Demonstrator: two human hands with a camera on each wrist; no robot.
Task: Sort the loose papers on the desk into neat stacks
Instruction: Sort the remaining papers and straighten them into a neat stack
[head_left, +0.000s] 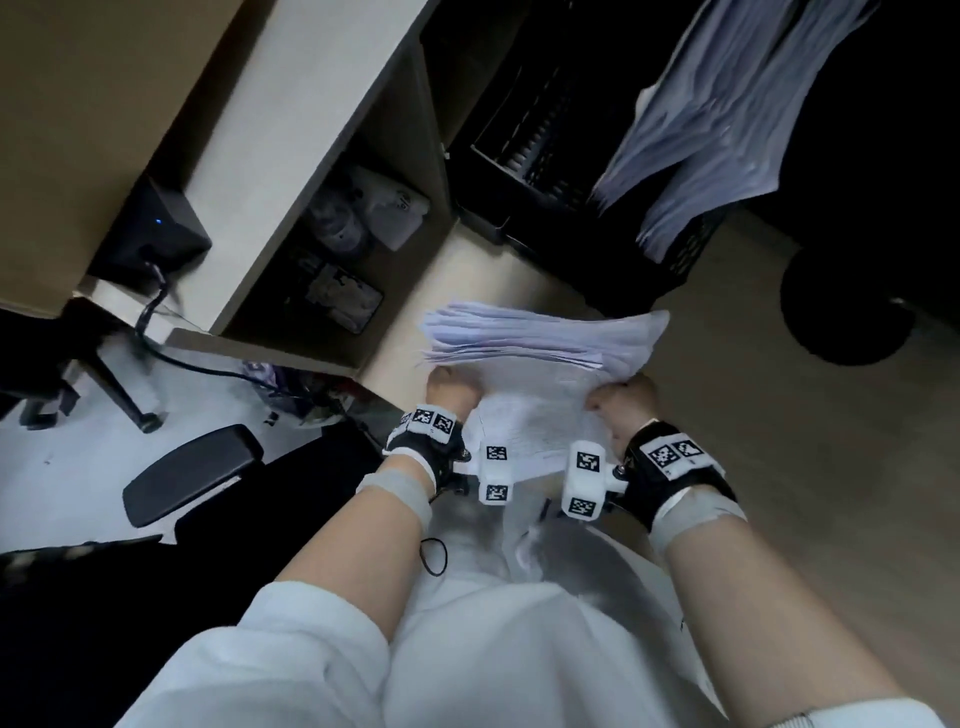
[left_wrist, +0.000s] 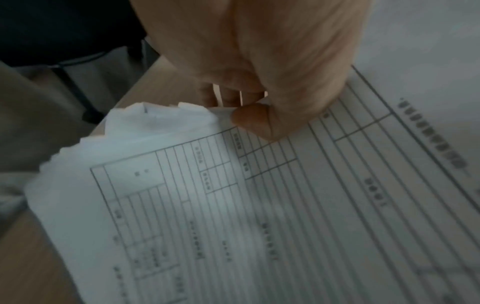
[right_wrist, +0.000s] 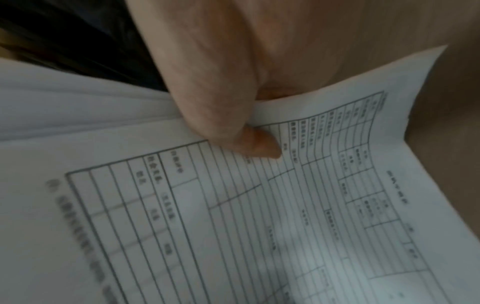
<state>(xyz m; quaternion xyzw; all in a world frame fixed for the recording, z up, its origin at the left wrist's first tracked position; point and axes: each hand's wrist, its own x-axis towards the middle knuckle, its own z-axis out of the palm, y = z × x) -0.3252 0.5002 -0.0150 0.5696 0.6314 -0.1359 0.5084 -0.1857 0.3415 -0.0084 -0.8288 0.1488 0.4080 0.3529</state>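
my left hand (head_left: 451, 388) and right hand (head_left: 621, 402) each grip a near edge of the thick uneven stack of white printed forms (head_left: 540, 358), thumbs on top, above the beige wooden counter (head_left: 753, 415).

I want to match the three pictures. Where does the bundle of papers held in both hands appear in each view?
Head view: the bundle of papers is at the centre, above the desk, held between the left hand and the right hand.
Left wrist view: it fills the lower right, under the thumb.
Right wrist view: it fills the lower part, under the thumb.
Shared landmark: the printed table of ruled lines on the top sheet.
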